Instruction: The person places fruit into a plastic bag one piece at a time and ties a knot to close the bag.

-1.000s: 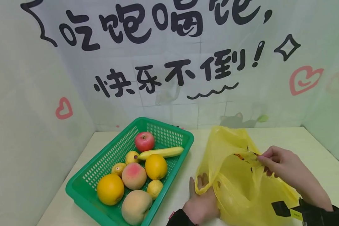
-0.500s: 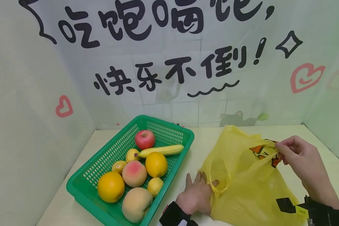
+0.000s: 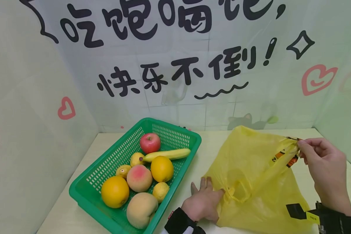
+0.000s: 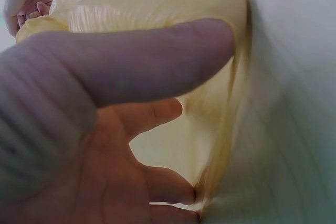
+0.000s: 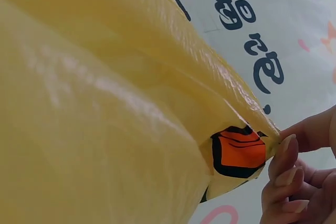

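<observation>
A yellow plastic bag point(image 3: 260, 182) with an orange and black print lies spread over the right part of the table. At its far right corner my right hand point(image 3: 324, 162) pinches the film between thumb and fingers, and the right wrist view shows the bag point(image 5: 105, 108) drawn taut from that pinch. My left hand point(image 3: 203, 201) rests at the bag's left edge, fingers spread. In the left wrist view its thumb point(image 4: 163, 59) lies straight along the bag film, with the other fingers point(image 4: 168, 184) extended beneath. A handle loop is crumpled near this hand.
Left of the bag stands a green plastic basket point(image 3: 90, 213) holding a red apple point(image 3: 150, 143), a banana point(image 3: 171, 155), oranges point(image 3: 115, 191), peaches point(image 3: 142, 210) and small yellow fruits point(image 3: 161, 191). A printed cloth backdrop point(image 3: 175, 113) rises behind the pale table point(image 3: 84, 162).
My right hand has moved right and slightly up, stretching the bag wider and flatter. My left hand has come out from under the handle loop and now lies at the left edge.
</observation>
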Demonstrator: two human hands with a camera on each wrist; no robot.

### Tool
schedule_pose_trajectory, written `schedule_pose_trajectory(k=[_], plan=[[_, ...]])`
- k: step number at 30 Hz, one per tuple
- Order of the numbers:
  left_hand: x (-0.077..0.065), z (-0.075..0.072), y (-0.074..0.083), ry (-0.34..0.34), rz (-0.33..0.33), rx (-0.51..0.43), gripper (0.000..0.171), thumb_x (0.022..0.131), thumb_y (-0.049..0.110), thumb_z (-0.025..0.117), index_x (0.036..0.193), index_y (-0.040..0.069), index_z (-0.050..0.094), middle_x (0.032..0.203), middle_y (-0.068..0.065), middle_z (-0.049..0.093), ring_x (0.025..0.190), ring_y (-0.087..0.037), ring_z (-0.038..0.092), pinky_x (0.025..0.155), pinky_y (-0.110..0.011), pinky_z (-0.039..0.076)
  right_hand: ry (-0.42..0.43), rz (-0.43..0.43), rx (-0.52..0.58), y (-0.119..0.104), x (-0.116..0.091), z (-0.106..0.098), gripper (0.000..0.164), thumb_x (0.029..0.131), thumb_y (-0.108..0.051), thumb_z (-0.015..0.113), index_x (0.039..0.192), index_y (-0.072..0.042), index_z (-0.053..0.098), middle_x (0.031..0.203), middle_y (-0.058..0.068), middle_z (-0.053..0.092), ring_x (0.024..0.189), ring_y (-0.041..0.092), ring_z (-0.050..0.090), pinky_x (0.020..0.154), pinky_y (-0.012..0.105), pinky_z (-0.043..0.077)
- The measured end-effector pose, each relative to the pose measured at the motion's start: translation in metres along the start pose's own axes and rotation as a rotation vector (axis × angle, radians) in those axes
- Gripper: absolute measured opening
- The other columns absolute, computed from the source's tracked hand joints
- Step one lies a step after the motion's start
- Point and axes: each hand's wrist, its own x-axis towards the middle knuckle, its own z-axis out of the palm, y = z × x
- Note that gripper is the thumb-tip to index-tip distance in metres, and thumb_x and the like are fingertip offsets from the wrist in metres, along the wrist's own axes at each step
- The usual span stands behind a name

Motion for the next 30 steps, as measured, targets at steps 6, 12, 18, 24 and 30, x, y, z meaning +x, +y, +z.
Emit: schedule_pose_trajectory(k=[6,12,18,24,30], plan=[[-0.002,-0.002,0.002,-0.013,0.03,-0.002,0.089,0.066,0.027,0.089,0.141,0.047,0.046,0.159,-0.02,0.028,0.148,-0.041,0.025,0.113,-0.067,0.025,0.041,0.021,-0.096,-0.001,0.0,0.002,0.007,0.096,-0.022,0.062,0.091,-0.017,0.063,0.067,-0.02,0.056,0.061,0.003,0.048,0.055,0.018,0.034],[-0.006,-0.005,0.004,0.05,0.15,0.059,0.095,0.073,0.027,0.086,0.149,0.048,0.033,0.162,-0.013,0.025,0.151,-0.038,0.022,0.119,-0.06,0.019,-0.069,-0.112,-0.33,0.004,-0.001,0.001,0.018,0.097,-0.03,0.06,0.097,-0.012,0.064,0.068,-0.026,0.052,0.064,-0.001,0.046,0.057,0.017,0.037],[-0.012,-0.009,0.004,0.135,0.271,0.096,0.086,0.084,0.025,0.078,0.153,0.041,0.028,0.163,-0.01,0.025,0.151,-0.027,0.026,0.12,-0.053,0.026,-0.205,-0.193,-0.386,0.004,-0.001,0.001,0.034,0.099,-0.035,0.055,0.109,-0.003,0.064,0.062,-0.027,0.057,0.057,0.003,0.052,0.055,0.023,0.038],[-0.023,-0.019,0.006,0.139,0.251,0.136,0.062,0.092,0.023,0.069,0.147,0.033,0.041,0.16,-0.008,0.031,0.145,-0.025,0.037,0.117,-0.051,0.032,-0.199,-0.195,-0.442,0.002,-0.001,0.003,0.041,0.1,-0.039,0.054,0.112,-0.001,0.067,0.06,-0.025,0.058,0.053,0.004,0.052,0.055,0.023,0.038],[-0.052,-0.032,0.01,0.167,0.235,0.214,0.047,0.094,0.026,0.065,0.139,0.022,0.051,0.152,-0.006,0.044,0.141,-0.026,0.041,0.113,-0.044,0.038,-0.145,-0.18,-0.481,0.003,-0.001,0.006,0.045,0.1,-0.039,0.053,0.114,0.002,0.068,0.061,-0.008,0.065,0.051,0.004,0.05,0.054,0.023,0.037]])
